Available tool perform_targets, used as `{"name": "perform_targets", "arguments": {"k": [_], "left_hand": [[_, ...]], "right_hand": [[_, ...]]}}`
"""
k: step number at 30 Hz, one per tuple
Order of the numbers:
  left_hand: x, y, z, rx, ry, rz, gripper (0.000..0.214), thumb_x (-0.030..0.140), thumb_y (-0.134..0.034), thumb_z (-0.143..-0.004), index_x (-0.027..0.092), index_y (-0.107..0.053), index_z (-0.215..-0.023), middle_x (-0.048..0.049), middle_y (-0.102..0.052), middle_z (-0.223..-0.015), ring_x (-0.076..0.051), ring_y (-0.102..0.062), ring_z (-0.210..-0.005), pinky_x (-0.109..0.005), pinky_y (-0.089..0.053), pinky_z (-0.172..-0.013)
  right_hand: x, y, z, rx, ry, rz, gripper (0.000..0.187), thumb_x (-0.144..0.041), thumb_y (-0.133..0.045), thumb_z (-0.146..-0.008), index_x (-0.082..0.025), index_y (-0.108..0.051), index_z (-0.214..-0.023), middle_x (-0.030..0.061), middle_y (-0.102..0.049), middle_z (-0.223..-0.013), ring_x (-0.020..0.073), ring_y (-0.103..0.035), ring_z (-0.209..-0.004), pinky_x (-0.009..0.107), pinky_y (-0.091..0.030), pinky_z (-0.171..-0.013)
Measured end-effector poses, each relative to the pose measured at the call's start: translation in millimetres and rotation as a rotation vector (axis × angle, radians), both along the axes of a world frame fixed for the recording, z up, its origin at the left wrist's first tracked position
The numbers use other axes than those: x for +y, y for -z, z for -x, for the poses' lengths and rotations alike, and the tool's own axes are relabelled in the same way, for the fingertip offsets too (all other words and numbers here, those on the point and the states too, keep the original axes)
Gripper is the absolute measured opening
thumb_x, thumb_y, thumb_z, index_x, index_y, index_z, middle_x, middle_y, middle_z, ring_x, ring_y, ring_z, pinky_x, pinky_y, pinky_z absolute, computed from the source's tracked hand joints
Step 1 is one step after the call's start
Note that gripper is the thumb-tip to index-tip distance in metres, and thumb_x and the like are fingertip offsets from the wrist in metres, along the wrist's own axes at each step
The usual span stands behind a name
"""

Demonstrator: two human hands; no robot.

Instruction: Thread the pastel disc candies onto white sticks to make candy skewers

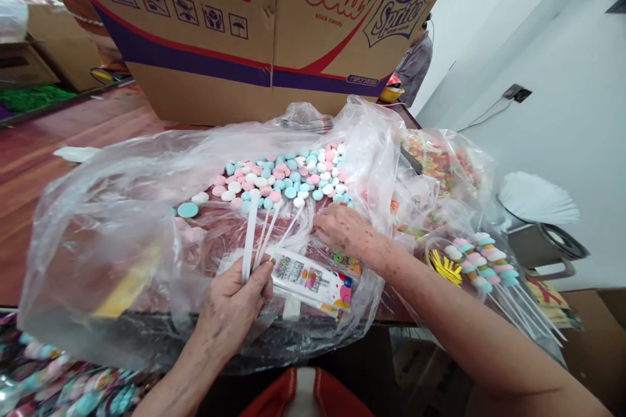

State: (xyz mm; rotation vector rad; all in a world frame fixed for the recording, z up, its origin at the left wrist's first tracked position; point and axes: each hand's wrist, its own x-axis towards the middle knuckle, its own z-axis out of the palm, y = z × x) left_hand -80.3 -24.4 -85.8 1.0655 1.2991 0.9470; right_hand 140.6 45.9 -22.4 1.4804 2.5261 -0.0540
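Note:
My left hand [235, 303] is closed on a few white plastic sticks [257, 234] that fan up toward a heap of pink, blue and white round candies [288, 179]. The candies lie inside a big clear plastic bag [122, 221] spread on the table. My right hand [345, 231] lies palm down at the near edge of the heap, fingers curled down among the candies; what they hold, if anything, is hidden. A printed white packet [313, 280] lies between my hands under the plastic.
A large cardboard carton [264, 26] printed "Cola" and "Sprite" stands behind the bag. To the right are a bag of mixed gummies [440, 163], finished candy skewers [484, 264] in clear wrap, and a white fan of sticks [535, 199]. A person [415, 65] stands behind the carton.

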Motion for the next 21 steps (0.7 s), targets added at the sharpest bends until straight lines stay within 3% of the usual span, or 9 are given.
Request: {"name": "perform_targets", "arguments": {"k": [6, 10, 13, 17, 19, 21], "left_hand": [[0.5, -2.6, -0.6, 0.016, 0.008, 0.009, 0.046, 0.057, -0.064, -0.086, 0.019, -0.056, -0.062, 0.0083, -0.038, -0.041, -0.006, -0.029, -0.036, -0.018, -0.016, -0.036], [1.2, -0.2, -1.5, 0.035, 0.009, -0.018, 0.046, 0.056, -0.064, -0.085, 0.019, -0.055, -0.060, 0.0083, -0.036, -0.040, -0.007, -0.028, -0.036, -0.018, -0.015, -0.037], [0.9, -1.5, -2.8, 0.065, 0.004, -0.060, 0.043, 0.053, -0.065, -0.083, 0.020, -0.056, -0.058, 0.0073, -0.038, -0.041, -0.008, -0.030, -0.037, -0.019, -0.019, -0.037], [-0.7, -9.1, -3.8, 0.113, -0.019, -0.104, 0.038, 0.049, -0.065, -0.082, 0.021, -0.056, -0.058, 0.0047, -0.046, -0.047, -0.011, -0.038, -0.044, -0.021, -0.027, -0.041], [-1.4, -12.0, -3.4, 0.164, -0.001, -0.114, 0.037, 0.046, -0.063, -0.083, 0.021, -0.054, -0.057, 0.0049, -0.045, -0.047, -0.011, -0.038, -0.045, -0.021, -0.026, -0.042], [-1.5, -12.8, -3.0, 0.176, 0.005, -0.125, 0.037, 0.045, -0.062, -0.084, 0.021, -0.053, -0.057, 0.0051, -0.044, -0.047, -0.011, -0.037, -0.045, -0.022, -0.026, -0.043]], "right_hand": [[-8.4, 10.7, 7.9, 0.026, 0.028, -0.087, 0.028, -0.007, -0.045, -0.092, -0.015, -0.066, -0.107, 0.0176, -0.071, -0.107, 0.0301, -0.063, -0.106, 0.039, -0.050, -0.089], [-4.0, 11.0, 10.3, 0.178, 0.271, -0.064, 0.028, -0.010, -0.045, -0.090, -0.016, -0.065, -0.108, 0.0157, -0.072, -0.106, 0.0279, -0.066, -0.100, 0.037, -0.050, -0.084], [4.1, 10.5, 2.0, 0.629, 0.453, 0.024, 0.019, -0.016, -0.055, -0.082, -0.020, -0.065, -0.098, 0.0053, -0.073, -0.091, 0.0206, -0.066, -0.081, 0.030, -0.050, -0.073], [7.1, 12.1, -7.1, 1.392, 0.544, 0.365, 0.014, -0.026, -0.066, -0.075, -0.021, -0.063, -0.088, -0.0031, -0.067, -0.069, 0.0129, -0.058, -0.057, 0.023, -0.046, -0.052], [4.7, 11.8, -6.9, 1.557, 0.608, 0.522, 0.022, -0.032, -0.073, -0.072, -0.021, -0.065, -0.090, -0.0026, -0.069, -0.067, 0.0114, -0.054, -0.049, 0.022, -0.043, -0.044], [2.2, 10.7, -5.2, 1.636, 0.646, 0.586, 0.028, -0.034, -0.078, -0.069, -0.020, -0.067, -0.091, -0.0006, -0.071, -0.067, 0.0109, -0.055, -0.048, 0.020, -0.042, -0.041]]}}
